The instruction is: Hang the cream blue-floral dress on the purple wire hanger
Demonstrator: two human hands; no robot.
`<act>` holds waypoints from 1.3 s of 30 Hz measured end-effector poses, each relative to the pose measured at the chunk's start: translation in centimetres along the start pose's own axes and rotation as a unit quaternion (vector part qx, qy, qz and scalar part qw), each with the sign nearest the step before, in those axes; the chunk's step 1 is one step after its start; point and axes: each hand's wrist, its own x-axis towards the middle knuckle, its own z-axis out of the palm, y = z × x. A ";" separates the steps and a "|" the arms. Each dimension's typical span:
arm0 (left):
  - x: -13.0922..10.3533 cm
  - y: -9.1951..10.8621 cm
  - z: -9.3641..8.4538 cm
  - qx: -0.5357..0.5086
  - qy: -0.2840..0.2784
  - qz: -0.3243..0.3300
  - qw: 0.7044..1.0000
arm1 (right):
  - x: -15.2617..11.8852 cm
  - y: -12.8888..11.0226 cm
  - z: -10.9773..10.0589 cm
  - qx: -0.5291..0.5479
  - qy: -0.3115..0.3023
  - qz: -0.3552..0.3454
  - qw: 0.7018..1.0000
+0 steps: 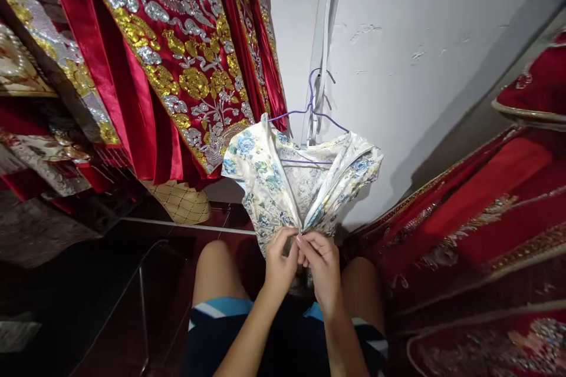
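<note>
A white blouse or dress with blue and yellow flowers (pixel 265 182) hangs on a purple wire hanger (pixel 311 107) in front of me. Its front opening forms a V down to my fingers. My left hand (pixel 282 256) pinches the garment's front edge at the bottom of that V. Right beside it, my right hand (pixel 322 265) grips the same spot, its thumb and fingers pressed together and nearly touching the left. Whatever small fastening may lie between the fingertips is hidden. The lower part of the garment falls out of sight behind my hands.
Red garments with gold and silver sequins (pixel 194 70) hang at the left. More red embroidered cloth (pixel 464 218) stands close on the right. Behind the hanger is a white wall (pixel 398 70) with a pale strap (pixel 327 17). A thin metal frame (pixel 144 312) stands at lower left.
</note>
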 end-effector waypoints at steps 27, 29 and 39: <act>16.5 7.7 -4.0 0.065 -0.033 0.242 0.967 | 13.6 -12.0 1.6 0.056 -0.018 -0.184 0.981; 19.3 9.0 -3.8 0.104 -0.057 0.291 0.950 | 13.9 -12.3 1.5 0.046 -0.032 -0.206 0.977; 24.1 6.6 -6.0 -0.072 0.126 0.243 0.959 | 14.1 -4.2 0.4 -0.001 0.038 -0.103 0.994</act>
